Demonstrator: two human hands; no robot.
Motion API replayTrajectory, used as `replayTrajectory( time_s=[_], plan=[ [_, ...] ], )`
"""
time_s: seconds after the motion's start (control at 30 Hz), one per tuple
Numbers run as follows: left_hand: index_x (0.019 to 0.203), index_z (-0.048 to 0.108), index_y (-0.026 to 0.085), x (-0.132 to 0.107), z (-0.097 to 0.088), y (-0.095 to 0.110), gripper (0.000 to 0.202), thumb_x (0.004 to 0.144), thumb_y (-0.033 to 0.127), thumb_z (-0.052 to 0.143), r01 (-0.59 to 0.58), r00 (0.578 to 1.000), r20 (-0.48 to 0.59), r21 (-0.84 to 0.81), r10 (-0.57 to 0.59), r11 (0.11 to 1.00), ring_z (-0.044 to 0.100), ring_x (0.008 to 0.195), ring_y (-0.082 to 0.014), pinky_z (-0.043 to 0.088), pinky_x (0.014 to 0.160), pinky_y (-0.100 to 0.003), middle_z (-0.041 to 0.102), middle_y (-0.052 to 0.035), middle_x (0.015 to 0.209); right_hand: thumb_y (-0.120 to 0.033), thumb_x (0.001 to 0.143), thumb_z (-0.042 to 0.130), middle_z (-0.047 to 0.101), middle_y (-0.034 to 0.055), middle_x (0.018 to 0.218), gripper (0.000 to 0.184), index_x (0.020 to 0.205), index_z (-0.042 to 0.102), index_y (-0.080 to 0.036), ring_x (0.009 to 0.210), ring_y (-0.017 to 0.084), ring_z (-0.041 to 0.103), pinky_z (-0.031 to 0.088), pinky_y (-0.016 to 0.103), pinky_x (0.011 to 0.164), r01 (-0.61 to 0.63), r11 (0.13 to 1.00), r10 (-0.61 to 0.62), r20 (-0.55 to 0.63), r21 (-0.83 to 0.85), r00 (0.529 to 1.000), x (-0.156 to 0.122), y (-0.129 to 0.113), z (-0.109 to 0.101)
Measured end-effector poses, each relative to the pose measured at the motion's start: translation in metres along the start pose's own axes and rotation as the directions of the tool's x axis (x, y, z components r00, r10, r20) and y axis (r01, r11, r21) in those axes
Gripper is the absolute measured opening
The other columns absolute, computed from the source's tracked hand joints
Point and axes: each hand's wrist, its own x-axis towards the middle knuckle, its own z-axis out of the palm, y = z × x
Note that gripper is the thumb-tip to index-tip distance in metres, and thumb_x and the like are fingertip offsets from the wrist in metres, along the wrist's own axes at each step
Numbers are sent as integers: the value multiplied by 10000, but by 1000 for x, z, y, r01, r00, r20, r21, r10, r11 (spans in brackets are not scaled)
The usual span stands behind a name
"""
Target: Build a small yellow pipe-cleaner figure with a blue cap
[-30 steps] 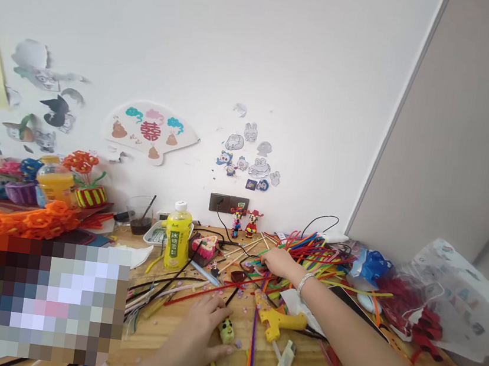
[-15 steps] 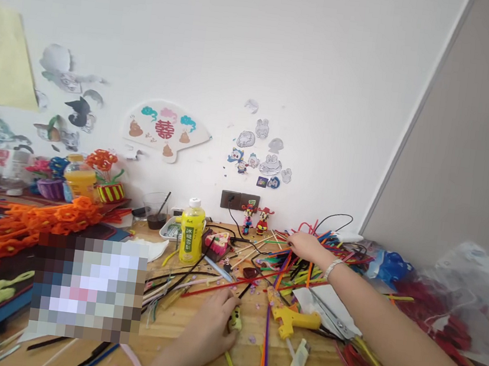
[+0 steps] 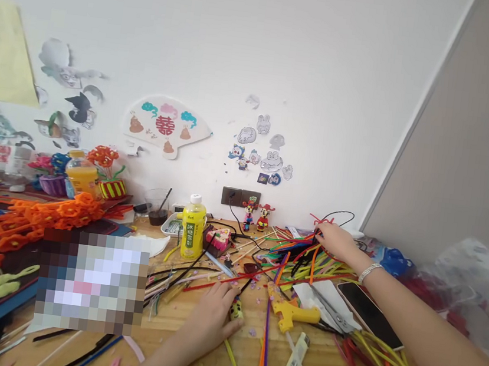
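My left hand [image 3: 213, 310] rests on the wooden table, its thumb and fingers closed around a small yellow fuzzy piece [image 3: 236, 310] with black dots. My right hand [image 3: 336, 242] reaches into a heap of coloured pipe cleaners [image 3: 303, 246] at the back right. Its fingers are bent in on several strands, red ones among them; the fingertips are partly hidden. Between the hands lie a yellow glue gun [image 3: 293, 314] and a white lighter [image 3: 297, 356]. Scissors [image 3: 338, 313] lie on white paper, below my right forearm.
A yellow drink bottle [image 3: 193, 230] stands near the wall, beside a pink-and-cream piece [image 3: 218, 239]. Two small figures [image 3: 263, 218] stand below the socket. A dark phone [image 3: 371, 314] lies under my right arm. Orange pipe-cleaner flowers [image 3: 44, 218] cover the left side. Loose strands cross the front.
My right hand has shifted right and slightly up across the heap, and its arm has uncovered the phone. Red strands now show at its fingers. The left hand stays at the yellow piece.
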Motion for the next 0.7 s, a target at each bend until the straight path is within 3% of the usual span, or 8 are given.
replayTrajectory(
  time_s=[0.23, 0.43, 0.57, 0.7],
  plan=[
    [1192, 509, 197, 2, -2, -6, 471, 763, 383, 560, -2, 1000, -2, -1, 2, 1000, 466, 1105, -275, 369, 948, -427, 536, -113, 1169, -287, 883, 501, 559, 70, 1114, 256, 1105, 529, -163, 928, 187, 576, 491, 387, 783, -43, 956, 55, -32, 289, 998, -1, 1, -12],
    [1170, 534, 183, 4, 2, -7, 435, 761, 329, 548, -13, 1000, 13, 18, 13, 1000, 491, 1097, -265, 384, 950, -414, 551, -118, 1177, -286, 903, 466, 548, 76, 1137, 311, 1192, 465, -170, 905, 180, 590, 512, 367, 749, 70, 884, -75, -8, 462, 997, -1, -19, -33],
    [1146, 556, 169, 5, 2, -7, 408, 772, 328, 523, -5, 999, 32, 47, 3, 999, 502, 1096, -271, 392, 951, -426, 571, -127, 1162, -290, 889, 492, 574, 64, 1078, 275, 1128, 513, -154, 869, 173, 596, 513, 358, 730, 82, 910, -151, 141, 406, 978, -11, -15, -31],
    [1134, 570, 161, 7, 2, -8, 406, 771, 338, 522, 3, 999, 33, 70, -6, 998, 513, 1093, -280, 400, 951, -432, 585, -132, 1163, -292, 881, 503, 561, 63, 1112, 245, 1090, 542, -170, 915, 185, 578, 497, 372, 771, 15, 982, -70, 291, 187, 954, -30, -1, -7]
  ],
)
